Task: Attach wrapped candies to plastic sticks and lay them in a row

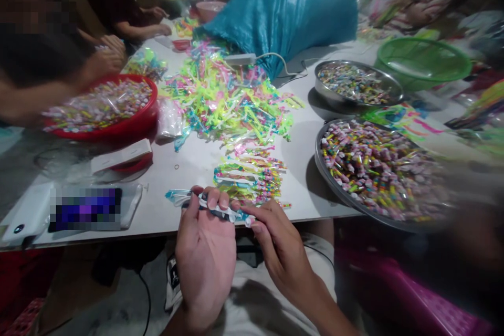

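Palm up, my left hand (207, 252) curls its fingers over a thin blue-and-white plastic strip (185, 198); its exact kind is hard to make out. At the strip's right end, my right hand (277, 244) pinches with thumb and forefinger, close to a small white tip. Just beyond my fingers, several slim packs of wrapped candy sticks (252, 176) lie side by side on the white table (303, 189). Behind them spreads a heap of neon plastic pieces (232, 100) in yellow, green, pink and blue.
Wrapped candies fill a large metal tray (319, 160), a metal bowl (354, 102) and a red basin (147, 115). A green basket (423, 63) and blue sack (291, 10) stand farther back. A phone (84, 210) lies left. Other people's hands (106, 58) work at left.
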A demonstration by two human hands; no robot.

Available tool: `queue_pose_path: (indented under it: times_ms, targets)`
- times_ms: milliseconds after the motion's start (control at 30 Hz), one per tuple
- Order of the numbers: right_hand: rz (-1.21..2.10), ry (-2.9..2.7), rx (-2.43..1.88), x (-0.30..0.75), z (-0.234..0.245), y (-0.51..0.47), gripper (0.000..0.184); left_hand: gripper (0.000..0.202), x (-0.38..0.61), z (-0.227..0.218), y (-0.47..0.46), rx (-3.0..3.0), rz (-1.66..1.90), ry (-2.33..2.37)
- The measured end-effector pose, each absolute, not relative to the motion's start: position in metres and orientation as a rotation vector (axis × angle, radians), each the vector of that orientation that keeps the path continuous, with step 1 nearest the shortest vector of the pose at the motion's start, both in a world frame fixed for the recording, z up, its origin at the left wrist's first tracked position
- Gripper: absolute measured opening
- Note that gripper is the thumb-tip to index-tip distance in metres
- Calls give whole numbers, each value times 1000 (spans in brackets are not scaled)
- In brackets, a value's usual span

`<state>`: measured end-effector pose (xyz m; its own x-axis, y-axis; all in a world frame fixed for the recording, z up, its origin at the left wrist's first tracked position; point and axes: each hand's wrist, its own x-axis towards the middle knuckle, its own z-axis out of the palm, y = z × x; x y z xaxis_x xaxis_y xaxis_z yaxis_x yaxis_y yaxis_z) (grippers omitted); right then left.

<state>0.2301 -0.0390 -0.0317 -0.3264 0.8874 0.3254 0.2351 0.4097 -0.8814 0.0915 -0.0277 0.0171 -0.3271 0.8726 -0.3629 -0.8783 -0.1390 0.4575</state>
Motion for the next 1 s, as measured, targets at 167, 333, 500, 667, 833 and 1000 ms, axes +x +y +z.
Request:
queue_pose_path:
  times_ms: [167,333,500,667,833,1000]
  targets:
    - [910,-1799,-997,228,-32,-39,34,10,92,15,-26,-24,1772,786]
    - [1150,-2008,-1082,236,-22,-38,17,12,91,12,-26,38,1745,851]
    - [1221,-2044,-1077,247,-22,-40,20,19,96,8,-30,22,1664,913]
    - [1173,-2053,-1115,251,-35,-47,20,22,104,2,-34,13,1641,899]
    - [1196,-2071,-1123,257,-36,-39,17,25,91,-10,-28,116,1552,856]
    - [989,-2062,-1160,282,-40,0,22,49,34,-35,13,474,1699,919]
